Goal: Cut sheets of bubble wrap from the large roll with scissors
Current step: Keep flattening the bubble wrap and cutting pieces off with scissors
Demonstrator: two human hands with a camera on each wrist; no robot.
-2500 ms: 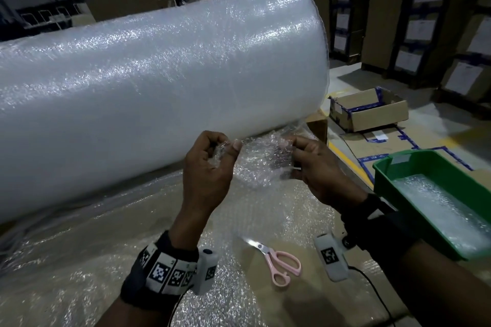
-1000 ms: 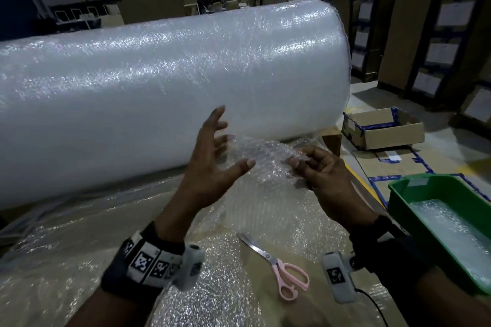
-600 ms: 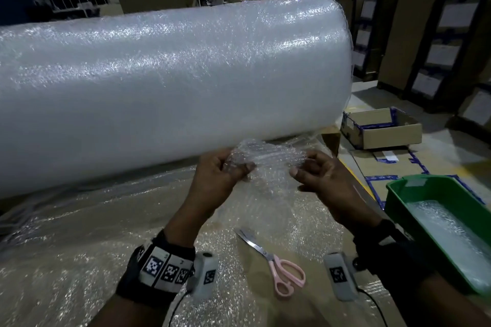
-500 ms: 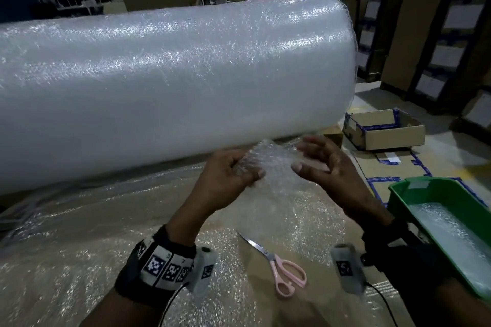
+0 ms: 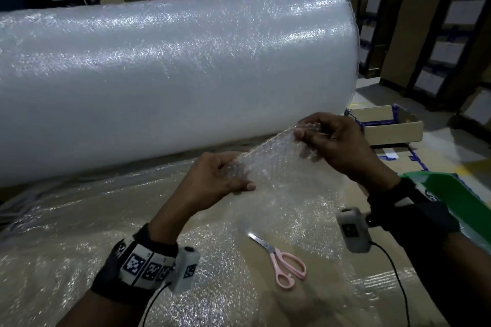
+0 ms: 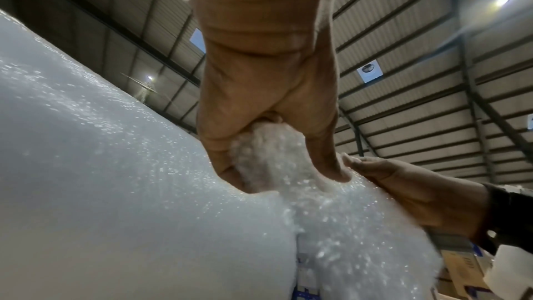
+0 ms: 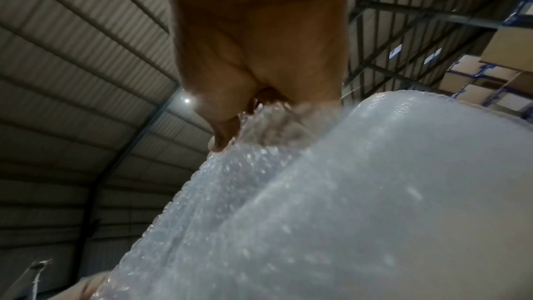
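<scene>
My left hand (image 5: 212,180) is pinching the near corner of a small bubble wrap sheet (image 5: 276,167), thumb on top and fingers curled underneath. My right hand (image 5: 334,146) is clamped on the far corner, up at about one o'clock from the left, so the sheet hangs stretched between the two above the worktop (image 5: 358,295). The big roll (image 5: 170,74) lies across the whole twelve o'clock side, just behind my knuckles. Scissors (image 5: 281,260) (pink handles, blades pointing to ten o'clock) lie untouched on the worktop at six o'clock below the sheet. A green tray (image 5: 451,183) sits at three o'clock by my right wrist, and an open cardboard box (image 5: 393,133) lies beyond it at two o'clock.
</scene>
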